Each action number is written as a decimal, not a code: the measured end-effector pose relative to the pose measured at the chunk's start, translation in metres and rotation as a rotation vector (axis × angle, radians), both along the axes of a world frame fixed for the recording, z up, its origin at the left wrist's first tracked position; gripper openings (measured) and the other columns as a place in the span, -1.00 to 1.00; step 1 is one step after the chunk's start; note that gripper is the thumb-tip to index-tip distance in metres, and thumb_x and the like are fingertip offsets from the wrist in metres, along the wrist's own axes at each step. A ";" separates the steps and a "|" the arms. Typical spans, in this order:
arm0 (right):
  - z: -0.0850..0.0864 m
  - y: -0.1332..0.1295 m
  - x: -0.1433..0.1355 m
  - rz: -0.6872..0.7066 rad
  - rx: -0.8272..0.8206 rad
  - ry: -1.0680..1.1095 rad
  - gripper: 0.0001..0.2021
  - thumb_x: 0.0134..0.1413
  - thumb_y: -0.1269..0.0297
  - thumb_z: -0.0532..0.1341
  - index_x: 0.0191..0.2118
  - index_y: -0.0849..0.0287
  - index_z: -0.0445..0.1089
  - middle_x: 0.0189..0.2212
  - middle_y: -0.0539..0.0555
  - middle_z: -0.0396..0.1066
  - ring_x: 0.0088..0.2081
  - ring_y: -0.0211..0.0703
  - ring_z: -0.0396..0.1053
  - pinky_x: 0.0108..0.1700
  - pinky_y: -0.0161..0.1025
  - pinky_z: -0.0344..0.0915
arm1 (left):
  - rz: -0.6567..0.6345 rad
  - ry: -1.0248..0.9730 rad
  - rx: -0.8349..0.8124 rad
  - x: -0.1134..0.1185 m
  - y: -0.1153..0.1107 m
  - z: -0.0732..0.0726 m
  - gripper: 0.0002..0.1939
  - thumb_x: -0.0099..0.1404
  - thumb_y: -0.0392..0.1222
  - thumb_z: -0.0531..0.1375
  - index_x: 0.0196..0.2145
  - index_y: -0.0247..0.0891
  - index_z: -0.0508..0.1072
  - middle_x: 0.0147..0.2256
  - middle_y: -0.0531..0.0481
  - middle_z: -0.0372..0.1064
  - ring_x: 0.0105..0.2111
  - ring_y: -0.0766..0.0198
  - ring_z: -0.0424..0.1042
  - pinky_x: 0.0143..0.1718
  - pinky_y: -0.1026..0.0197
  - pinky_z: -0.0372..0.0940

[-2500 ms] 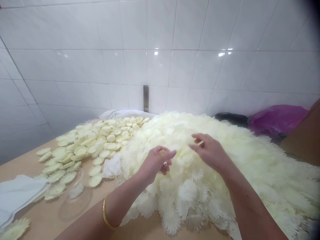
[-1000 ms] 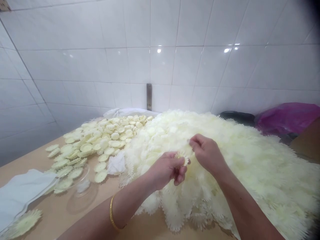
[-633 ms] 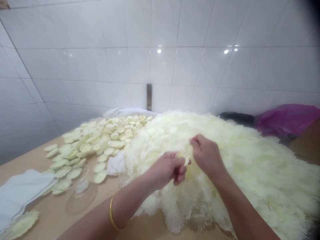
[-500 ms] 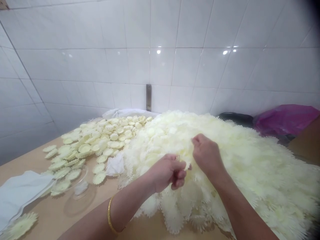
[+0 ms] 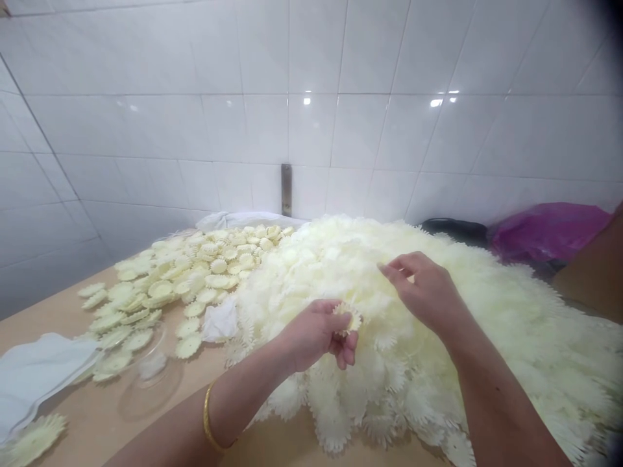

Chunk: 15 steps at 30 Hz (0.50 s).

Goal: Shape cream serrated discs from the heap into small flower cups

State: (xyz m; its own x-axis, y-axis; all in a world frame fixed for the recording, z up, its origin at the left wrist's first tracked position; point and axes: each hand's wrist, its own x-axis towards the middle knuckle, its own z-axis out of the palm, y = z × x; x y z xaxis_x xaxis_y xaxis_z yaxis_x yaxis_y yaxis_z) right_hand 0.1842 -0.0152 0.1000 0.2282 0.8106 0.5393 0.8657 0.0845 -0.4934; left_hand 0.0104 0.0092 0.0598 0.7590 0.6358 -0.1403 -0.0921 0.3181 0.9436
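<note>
My left hand (image 5: 324, 334), with a gold bangle at the wrist, pinches a small pale yellow scalloped disc (image 5: 351, 318) between thumb and fingers. To its right, my right hand (image 5: 422, 285) hovers over a large heap of pale, thin scalloped pieces (image 5: 501, 324). Its thumb and fingertips are pressed together; whatever may be between them is too small to make out. Left of the heap lies a pile of thicker yellow scalloped discs (image 5: 160, 288) on the brown table (image 5: 195, 405).
A clear round dish (image 5: 152, 370) with something white in it stands at the left, near white sheets (image 5: 43, 370) and a crumpled white tissue (image 5: 220, 321). A purple bag (image 5: 549, 230) and a dark object (image 5: 455, 230) lie at the back right, by a tiled wall.
My right hand has moved right, away from my left hand, and its fingers have straightened somewhat. The disc in my left hand now shows more fully. The view has shifted slightly.
</note>
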 end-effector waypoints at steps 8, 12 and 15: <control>0.014 -0.015 -0.010 0.433 -0.237 0.154 -0.76 0.04 0.12 0.09 -0.46 0.16 0.35 -0.50 0.03 0.36 -0.42 -0.19 0.29 -0.37 -0.27 0.18 | 0.096 0.099 0.053 0.001 0.000 -0.004 -0.64 0.07 0.11 0.15 -0.53 -0.24 0.15 -0.80 0.21 0.04 -0.83 0.45 0.07 -0.80 0.40 -0.11; 0.012 -0.015 -0.015 0.569 -0.356 0.140 -0.80 -0.06 0.12 0.19 -0.35 0.15 0.38 -0.33 0.05 0.38 -0.24 -0.12 0.30 -0.24 -0.25 0.22 | 0.148 0.135 0.069 0.002 -0.002 0.000 -0.55 0.04 0.21 0.12 -0.60 -0.21 0.08 -0.83 0.25 -0.15 -0.85 0.49 -0.08 -0.79 0.37 -0.20; 0.008 -0.012 -0.019 0.677 -0.415 0.176 -0.81 -0.04 0.15 0.18 -0.38 0.17 0.38 -0.36 0.05 0.38 -0.26 -0.13 0.30 -0.22 -0.23 0.21 | 0.155 0.149 0.070 0.003 -0.004 0.001 -0.51 -0.01 0.27 0.11 -0.63 -0.21 0.07 -0.81 0.27 -0.23 -0.85 0.50 -0.15 -0.77 0.35 -0.23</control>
